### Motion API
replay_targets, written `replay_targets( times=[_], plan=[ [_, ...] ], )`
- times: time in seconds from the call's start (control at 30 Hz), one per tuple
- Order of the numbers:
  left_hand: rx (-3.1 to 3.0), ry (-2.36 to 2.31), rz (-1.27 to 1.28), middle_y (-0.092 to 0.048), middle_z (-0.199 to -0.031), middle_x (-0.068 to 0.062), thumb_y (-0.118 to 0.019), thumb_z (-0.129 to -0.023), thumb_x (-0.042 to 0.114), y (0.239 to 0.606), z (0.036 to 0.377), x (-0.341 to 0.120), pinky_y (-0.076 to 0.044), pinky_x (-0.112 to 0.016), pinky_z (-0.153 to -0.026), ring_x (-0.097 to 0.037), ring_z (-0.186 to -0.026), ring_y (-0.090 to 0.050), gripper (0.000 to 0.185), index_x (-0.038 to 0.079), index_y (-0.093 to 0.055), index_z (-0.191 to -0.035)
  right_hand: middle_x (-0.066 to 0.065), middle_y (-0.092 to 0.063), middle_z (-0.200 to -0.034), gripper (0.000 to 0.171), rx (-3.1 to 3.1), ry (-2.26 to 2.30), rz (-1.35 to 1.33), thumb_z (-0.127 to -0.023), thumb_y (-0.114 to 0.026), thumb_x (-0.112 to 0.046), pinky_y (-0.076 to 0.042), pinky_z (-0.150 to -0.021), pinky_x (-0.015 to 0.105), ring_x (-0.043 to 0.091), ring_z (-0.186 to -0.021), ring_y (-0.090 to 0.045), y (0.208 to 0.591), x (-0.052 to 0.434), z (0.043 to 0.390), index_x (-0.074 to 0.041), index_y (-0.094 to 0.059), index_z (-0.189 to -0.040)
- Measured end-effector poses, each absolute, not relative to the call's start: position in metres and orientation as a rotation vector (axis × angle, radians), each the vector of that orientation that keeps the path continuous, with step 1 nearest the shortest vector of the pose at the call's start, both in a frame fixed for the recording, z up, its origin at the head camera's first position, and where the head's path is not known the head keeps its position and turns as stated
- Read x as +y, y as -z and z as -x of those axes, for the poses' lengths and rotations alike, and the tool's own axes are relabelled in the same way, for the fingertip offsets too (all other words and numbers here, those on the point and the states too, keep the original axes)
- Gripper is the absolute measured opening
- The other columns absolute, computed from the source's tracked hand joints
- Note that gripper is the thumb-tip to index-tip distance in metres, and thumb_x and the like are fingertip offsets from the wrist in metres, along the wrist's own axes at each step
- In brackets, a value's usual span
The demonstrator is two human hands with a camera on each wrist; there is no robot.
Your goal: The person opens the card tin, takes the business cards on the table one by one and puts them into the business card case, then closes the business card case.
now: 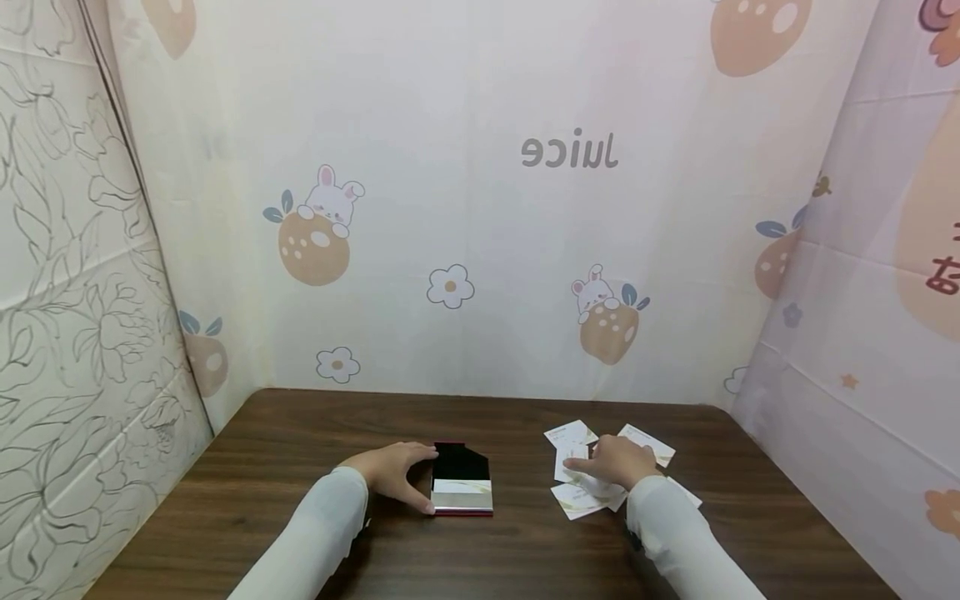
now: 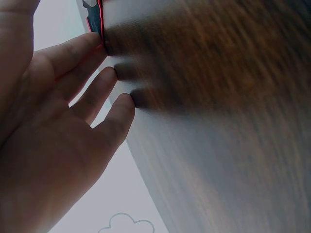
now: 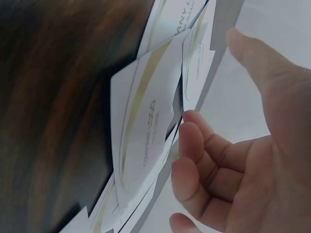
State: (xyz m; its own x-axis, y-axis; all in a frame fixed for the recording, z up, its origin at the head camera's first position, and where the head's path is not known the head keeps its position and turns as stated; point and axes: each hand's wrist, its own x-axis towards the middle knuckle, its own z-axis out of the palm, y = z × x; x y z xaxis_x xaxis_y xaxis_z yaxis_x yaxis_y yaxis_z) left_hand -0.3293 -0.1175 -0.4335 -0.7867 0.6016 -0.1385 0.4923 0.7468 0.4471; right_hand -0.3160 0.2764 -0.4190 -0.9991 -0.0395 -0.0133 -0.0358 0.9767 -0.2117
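1. The card case point(image 1: 462, 482) is seen lying open at lower centre of the head view, on the dark tabletop point(image 1: 300, 467).
2. The left hand point(image 1: 392, 473) is set against the case's left edge – fingers point(image 2: 73, 53) nearly straight, gripping nothing.
3. The right hand point(image 1: 617, 463) is laid on the scattered cards point(image 1: 579, 498) at lower right – fingers point(image 3: 204, 138) loosely bent, touching the top card; a firm hold cannot be told.

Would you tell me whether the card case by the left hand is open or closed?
Open: the card case shows its black inside, lid laid back on the table.
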Motion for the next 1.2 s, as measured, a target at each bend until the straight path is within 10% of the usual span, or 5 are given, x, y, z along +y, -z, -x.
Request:
replay_targets(
  times=[1.2],
  plan=[
    [2.675, -0.571, -0.826, -0.043, -0.153, -0.008, -0.085, -0.075, 0.052, 0.431, 0.328, -0.118, -0.034, -0.054, -0.111, -0.031, -0.141, -0.037, 0.093, 0.012, -0.047, -0.149, 0.024, -0.068, -0.110, 0.066, 3.038, 0.264, -0.102, -0.083, -0.071, -0.061, -0.036, -0.093, 0.072, 0.033, -0.091, -0.062, 0.421, 0.256, 0.328, 0.001, -0.071, -0.107]
  ],
)
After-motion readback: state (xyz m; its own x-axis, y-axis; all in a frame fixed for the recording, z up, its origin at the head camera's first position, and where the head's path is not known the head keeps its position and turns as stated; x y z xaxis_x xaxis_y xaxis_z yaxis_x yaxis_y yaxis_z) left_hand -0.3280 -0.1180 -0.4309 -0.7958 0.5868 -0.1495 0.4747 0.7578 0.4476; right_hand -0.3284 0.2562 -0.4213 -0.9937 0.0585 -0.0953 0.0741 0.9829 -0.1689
